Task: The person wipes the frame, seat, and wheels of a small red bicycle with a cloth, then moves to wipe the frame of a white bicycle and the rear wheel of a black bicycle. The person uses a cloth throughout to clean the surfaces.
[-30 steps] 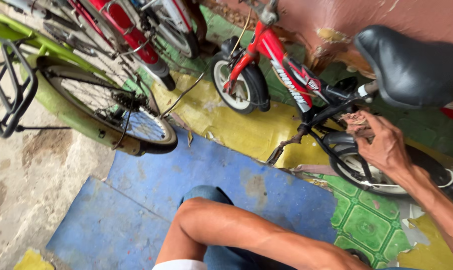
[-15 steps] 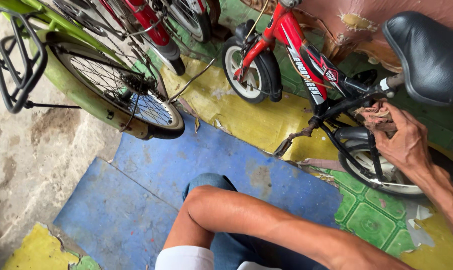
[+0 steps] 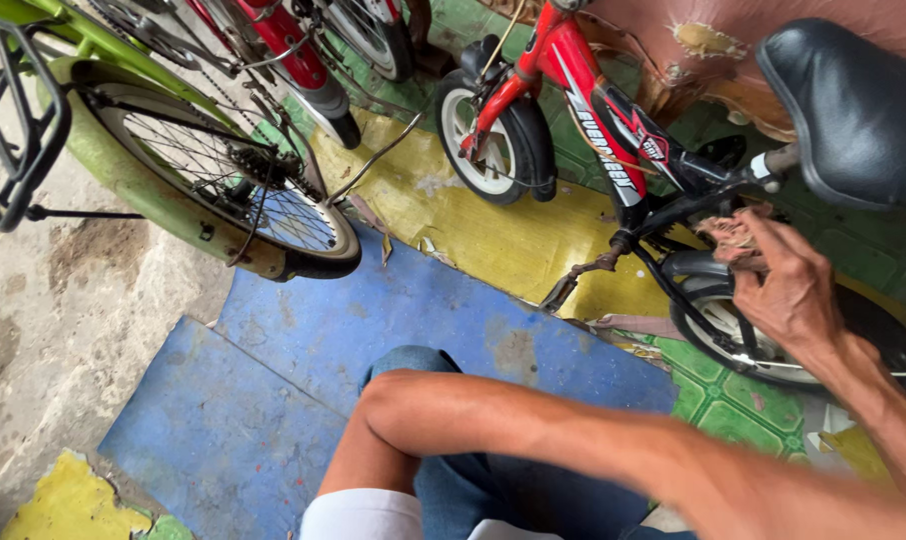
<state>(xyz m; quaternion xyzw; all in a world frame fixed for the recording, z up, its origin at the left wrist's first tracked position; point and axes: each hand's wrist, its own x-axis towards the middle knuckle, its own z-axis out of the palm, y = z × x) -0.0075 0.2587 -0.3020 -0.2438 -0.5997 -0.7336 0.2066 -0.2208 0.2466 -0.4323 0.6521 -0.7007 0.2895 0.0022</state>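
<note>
A crumpled brownish rag is pressed against the black rear frame of a small red and black bicycle, just below its black saddle and above its rear wheel. The right hand is closed over the rag, fingers curled forward onto it, holding it to the frame tube. The left hand is out of view; only the left forearm shows, bent at the elbow and lying across a knee in blue denim, so whether that hand is open or closed cannot be told.

The bicycle stands with its front wheel to the left of the saddle, on a worn yellow mat. Under its rear wheel lies a green patterned floor tile. In front of the bicycle, toward the person, a blue mat covers the floor. Farther left of the small bicycle stands a green bicycle, its spoked rear wheel and chain visible, with a black rear rack at the far left edge. Beyond it, at the top, the lower part of another red bicycle shows. Left of the blue mat is bare concrete floor.
</note>
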